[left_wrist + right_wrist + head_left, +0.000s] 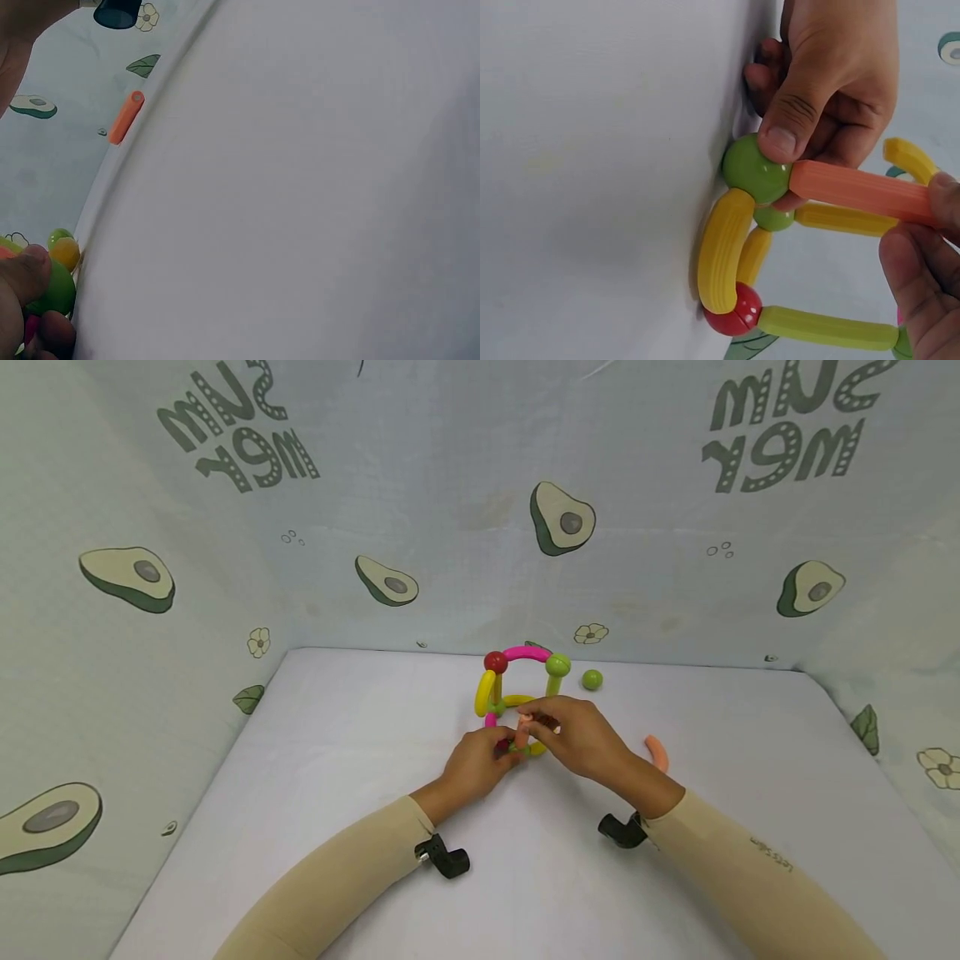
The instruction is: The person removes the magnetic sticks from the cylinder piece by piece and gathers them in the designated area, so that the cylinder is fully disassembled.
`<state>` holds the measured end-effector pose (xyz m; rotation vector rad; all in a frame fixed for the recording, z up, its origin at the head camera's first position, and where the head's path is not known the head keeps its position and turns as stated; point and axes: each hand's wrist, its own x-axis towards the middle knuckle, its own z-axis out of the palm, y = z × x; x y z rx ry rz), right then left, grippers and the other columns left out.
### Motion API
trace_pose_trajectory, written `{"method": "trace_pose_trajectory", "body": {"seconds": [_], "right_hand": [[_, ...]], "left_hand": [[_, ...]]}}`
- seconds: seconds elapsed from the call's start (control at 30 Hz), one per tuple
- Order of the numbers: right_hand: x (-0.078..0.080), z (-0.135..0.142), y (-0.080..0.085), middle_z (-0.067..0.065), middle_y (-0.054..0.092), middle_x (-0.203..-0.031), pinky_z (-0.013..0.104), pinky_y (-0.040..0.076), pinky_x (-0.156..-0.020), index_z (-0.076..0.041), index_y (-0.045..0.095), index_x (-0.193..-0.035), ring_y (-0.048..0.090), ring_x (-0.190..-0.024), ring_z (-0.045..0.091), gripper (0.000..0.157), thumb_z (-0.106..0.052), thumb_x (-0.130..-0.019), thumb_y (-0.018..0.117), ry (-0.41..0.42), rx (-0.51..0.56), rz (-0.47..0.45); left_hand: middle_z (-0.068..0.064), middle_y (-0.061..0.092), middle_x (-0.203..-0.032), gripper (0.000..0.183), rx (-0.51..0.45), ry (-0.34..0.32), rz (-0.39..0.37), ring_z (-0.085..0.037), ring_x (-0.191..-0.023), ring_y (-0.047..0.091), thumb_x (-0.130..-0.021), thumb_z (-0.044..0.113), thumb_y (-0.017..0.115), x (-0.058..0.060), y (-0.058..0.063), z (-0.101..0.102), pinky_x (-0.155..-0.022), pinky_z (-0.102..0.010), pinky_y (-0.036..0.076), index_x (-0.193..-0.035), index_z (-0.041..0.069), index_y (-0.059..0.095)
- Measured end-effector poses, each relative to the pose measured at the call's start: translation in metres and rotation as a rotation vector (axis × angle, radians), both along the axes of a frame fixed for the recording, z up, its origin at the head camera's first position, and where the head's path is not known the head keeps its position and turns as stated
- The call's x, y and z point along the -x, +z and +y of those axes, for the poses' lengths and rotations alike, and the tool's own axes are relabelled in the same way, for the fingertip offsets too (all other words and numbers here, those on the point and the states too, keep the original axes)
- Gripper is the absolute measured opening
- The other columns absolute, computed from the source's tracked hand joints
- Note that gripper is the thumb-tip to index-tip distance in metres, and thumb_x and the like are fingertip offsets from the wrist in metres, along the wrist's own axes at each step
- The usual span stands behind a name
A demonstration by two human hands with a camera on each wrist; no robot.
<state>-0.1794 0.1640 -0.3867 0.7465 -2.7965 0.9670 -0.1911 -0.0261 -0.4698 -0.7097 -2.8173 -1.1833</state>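
Note:
A frame of coloured sticks and balls stands on the table, with a red ball (495,662), a pink curved stick (527,652) and a green ball (558,664) along its top. At its near lower corner my left hand (474,766) grips another green ball (744,171) between thumb and fingers. My right hand (583,732) pinches an orange stick (859,192) by its upper end. The stick's lower end meets the gripped ball. A yellow curved stick (726,251) runs from that ball to a red ball (735,311) at the base.
A loose green ball (592,680) lies right of the frame at the back. An orange curved stick (656,752) is on the table (360,727) beyond my right forearm. Behind rises a printed cloth wall (465,527). Black wrist cameras (450,860) sit at both cuffs.

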Motion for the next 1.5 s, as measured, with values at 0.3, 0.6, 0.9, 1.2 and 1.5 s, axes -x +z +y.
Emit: {"method": "trace_pose_trajectory", "body": {"seconds": [0.3,0.6,0.9,1.2,1.5], "right_hand": [[-0.002,0.003,0.003,-0.001,0.073,-0.096,0.027,0.051,-0.062,-0.004,0.074,-0.118,0.064,-0.082,0.015,0.028,-0.01,-0.091,0.078,0.016,-0.011,0.007],[-0.005,0.004,-0.002,0.0,0.07,-0.095,0.027,0.051,-0.064,-0.004,0.075,-0.12,0.06,-0.082,0.016,0.031,-0.009,-0.089,0.08,0.027,-0.036,0.095],[-0.004,0.008,0.003,0.006,0.073,-0.104,0.039,0.059,-0.073,-0.002,0.072,-0.121,0.069,-0.087,0.022,0.029,-0.009,-0.093,0.075,0.009,0.028,0.159],[0.0,0.016,0.023,0.004,0.074,-0.105,0.045,0.058,-0.078,-0.005,0.071,-0.122,0.072,-0.094,0.027,0.029,-0.015,-0.095,0.074,-0.036,0.068,0.116],[-0.002,0.033,0.011,0.001,0.072,-0.107,0.041,0.058,-0.078,-0.007,0.07,-0.119,0.071,-0.092,0.022,0.027,-0.015,-0.093,0.076,-0.035,0.063,0.04]], "left_hand": [[0.005,0.07,-0.093,0.031,0.004,-0.011,-0.01,-0.009,-0.077,0.055,-0.09,0.025,0.081,-0.001,0.002,0.0,-0.068,-0.022,0.048,-0.117,0.01,0.074],[0.006,0.067,-0.089,0.033,0.011,-0.017,0.002,-0.009,-0.077,0.056,-0.089,0.027,0.082,-0.002,0.001,0.0,-0.068,-0.022,0.048,-0.117,0.011,0.074],[0.006,0.07,-0.093,0.031,-0.002,-0.017,-0.014,-0.008,-0.077,0.056,-0.089,0.026,0.082,-0.002,0.001,0.0,-0.068,-0.021,0.049,-0.116,0.012,0.074],[0.01,0.071,-0.097,0.036,-0.01,-0.009,-0.031,-0.005,-0.082,0.058,-0.089,0.026,0.082,0.0,-0.001,-0.002,-0.073,-0.019,0.05,-0.123,0.014,0.074],[0.009,0.073,-0.103,0.035,-0.019,-0.015,-0.011,-0.004,-0.085,0.061,-0.09,0.026,0.081,0.0,-0.001,-0.001,-0.075,-0.02,0.051,-0.122,0.014,0.074]]}}
